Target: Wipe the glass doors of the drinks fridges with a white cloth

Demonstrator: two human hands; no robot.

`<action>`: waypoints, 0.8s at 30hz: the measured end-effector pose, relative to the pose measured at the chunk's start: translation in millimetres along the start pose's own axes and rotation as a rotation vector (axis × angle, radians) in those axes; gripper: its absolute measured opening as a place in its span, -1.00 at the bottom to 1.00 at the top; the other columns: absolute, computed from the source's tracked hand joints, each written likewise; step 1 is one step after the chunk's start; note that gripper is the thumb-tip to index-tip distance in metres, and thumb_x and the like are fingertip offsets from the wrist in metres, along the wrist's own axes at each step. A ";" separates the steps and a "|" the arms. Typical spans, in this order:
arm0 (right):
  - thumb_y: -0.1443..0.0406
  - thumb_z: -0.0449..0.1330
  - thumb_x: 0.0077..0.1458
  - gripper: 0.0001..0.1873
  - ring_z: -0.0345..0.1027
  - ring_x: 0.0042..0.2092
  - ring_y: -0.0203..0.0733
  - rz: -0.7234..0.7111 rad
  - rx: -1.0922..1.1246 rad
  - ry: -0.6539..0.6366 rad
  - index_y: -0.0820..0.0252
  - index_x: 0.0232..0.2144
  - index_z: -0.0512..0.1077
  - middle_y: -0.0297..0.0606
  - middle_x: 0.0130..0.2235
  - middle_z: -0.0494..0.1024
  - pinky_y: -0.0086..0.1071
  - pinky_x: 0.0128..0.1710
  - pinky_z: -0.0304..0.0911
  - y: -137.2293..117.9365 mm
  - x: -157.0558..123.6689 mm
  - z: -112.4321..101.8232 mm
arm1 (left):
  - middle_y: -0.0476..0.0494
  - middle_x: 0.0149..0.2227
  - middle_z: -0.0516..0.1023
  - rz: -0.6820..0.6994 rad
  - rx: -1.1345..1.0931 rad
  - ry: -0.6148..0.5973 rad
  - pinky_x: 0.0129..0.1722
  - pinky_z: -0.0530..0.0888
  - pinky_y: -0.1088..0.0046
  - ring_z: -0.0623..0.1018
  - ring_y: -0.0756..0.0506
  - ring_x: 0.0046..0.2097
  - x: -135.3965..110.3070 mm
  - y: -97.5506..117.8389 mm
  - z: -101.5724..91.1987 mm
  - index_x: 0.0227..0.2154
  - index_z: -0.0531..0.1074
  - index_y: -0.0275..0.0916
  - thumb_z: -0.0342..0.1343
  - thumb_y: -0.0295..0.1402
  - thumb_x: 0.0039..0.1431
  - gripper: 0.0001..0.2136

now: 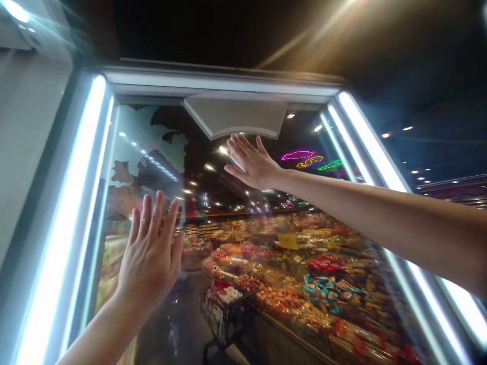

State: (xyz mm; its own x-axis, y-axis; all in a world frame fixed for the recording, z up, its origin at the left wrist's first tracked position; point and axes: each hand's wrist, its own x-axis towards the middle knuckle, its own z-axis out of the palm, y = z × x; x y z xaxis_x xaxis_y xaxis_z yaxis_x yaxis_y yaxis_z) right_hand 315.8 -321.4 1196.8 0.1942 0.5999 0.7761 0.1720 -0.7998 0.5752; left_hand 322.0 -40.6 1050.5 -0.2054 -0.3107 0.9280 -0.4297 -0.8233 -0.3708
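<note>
My left hand (151, 251) lies flat with fingers stretched out against a glass door (289, 203) of a lit display case, at its lower left. My right hand (251, 163) reaches further up, fingers spread flat on the same glass just below a grey handle plate (236, 117) at the door's top edge. Neither hand holds anything. The glass mirrors a shop: shelves of colourful packaged sweets and a shopping cart (224, 312).
Bright white light strips (64, 228) run down the left side of the frame, and another light strip (375, 147) runs down the right. A grey wall panel (26, 132) stands to the left. Neon signs (304, 158) show reflected in the glass.
</note>
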 end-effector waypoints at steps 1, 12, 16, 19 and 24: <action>-0.16 -0.32 0.41 -0.05 -0.38 0.51 0.30 0.049 0.013 -0.003 0.57 0.45 -0.27 0.22 0.50 -0.24 0.29 0.42 -0.45 3.5 1.8 -1.3 | -0.20 0.53 -0.09 0.021 0.000 0.006 0.43 0.03 -0.28 -0.07 -0.39 0.51 7.0 1.1 2.2 0.47 -0.08 -0.10 0.01 -0.27 0.37 -0.33; -0.18 -0.38 0.36 -0.07 -0.51 0.53 0.12 0.350 0.105 0.008 0.34 0.50 -0.28 -0.03 0.52 -0.34 0.21 0.46 -0.60 130.5 -72.2 -13.5 | -0.37 0.51 -0.04 0.160 0.145 -0.047 0.43 0.08 -0.25 -0.09 -0.41 0.52 88.0 100.7 59.0 0.46 -0.09 -0.18 -0.18 -0.22 0.44 -0.41; -0.23 -0.39 0.33 -0.06 -0.54 0.53 0.04 0.216 0.125 -0.017 0.22 0.51 -0.28 -0.20 0.52 -0.39 0.11 0.49 -0.57 149.5 -109.5 -11.9 | -0.37 0.50 0.01 0.167 0.164 -0.076 0.45 0.04 -0.18 -0.08 -0.36 0.52 133.5 137.1 91.7 0.41 0.07 -0.27 -0.28 -0.15 0.46 -0.44; -0.26 -0.33 0.31 -0.04 -0.54 0.54 -0.03 -0.063 0.125 -0.072 0.18 0.51 -0.29 -0.30 0.52 -0.40 -0.01 0.48 -0.70 162.5 -126.9 -11.6 | -0.41 0.50 0.00 0.150 0.205 -0.118 0.45 -0.01 -0.17 -0.07 -0.37 0.52 166.5 152.2 111.1 0.40 0.10 -0.35 -0.33 -0.14 0.47 -0.42; -0.22 -0.41 0.33 0.00 -0.56 0.53 0.14 0.563 0.125 0.003 0.42 0.49 -0.36 0.01 0.52 -0.43 0.17 0.48 -0.51 244.1 -126.3 -29.5 | -0.45 0.51 -0.07 0.169 0.259 -0.136 0.44 -0.07 -0.18 -0.12 -0.40 0.52 200.3 148.6 130.6 0.41 0.08 -0.40 -0.40 -0.06 0.47 -0.36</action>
State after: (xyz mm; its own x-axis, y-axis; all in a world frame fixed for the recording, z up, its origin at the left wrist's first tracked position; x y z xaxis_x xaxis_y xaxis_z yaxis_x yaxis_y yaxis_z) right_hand 304.7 -593.0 1246.8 0.2862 0.0827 0.9546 0.1559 -0.9870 0.0388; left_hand 331.8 -287.2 1186.0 -0.1282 -0.4989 0.8571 -0.1585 -0.8429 -0.5143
